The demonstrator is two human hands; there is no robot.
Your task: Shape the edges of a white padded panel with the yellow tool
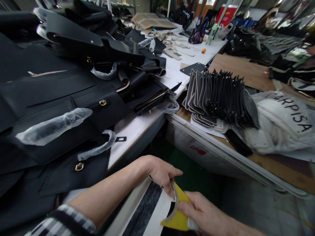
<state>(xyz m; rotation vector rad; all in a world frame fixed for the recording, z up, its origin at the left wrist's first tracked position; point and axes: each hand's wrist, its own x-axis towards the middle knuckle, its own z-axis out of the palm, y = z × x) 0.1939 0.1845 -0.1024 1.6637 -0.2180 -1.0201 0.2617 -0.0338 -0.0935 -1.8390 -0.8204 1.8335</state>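
Observation:
At the bottom middle, my left hand (159, 172) is closed in a pinch on the edge of a white and black panel (145, 209) that lies across my lap. Just right of it, my right hand (204, 214) is closed on a yellow piece (179, 219) that touches the panel's end. The two hands are almost touching. My left forearm comes in from the lower left in a striped sleeve (64, 223).
Black bag pieces with gold clasps (102, 102) and plastic-wrapped straps (52, 126) pile over the white table (133, 127) on the left. A row of dark cut panels (219, 98) stands on the wooden bench (283, 173) to the right, beside a white lettered bag (283, 124).

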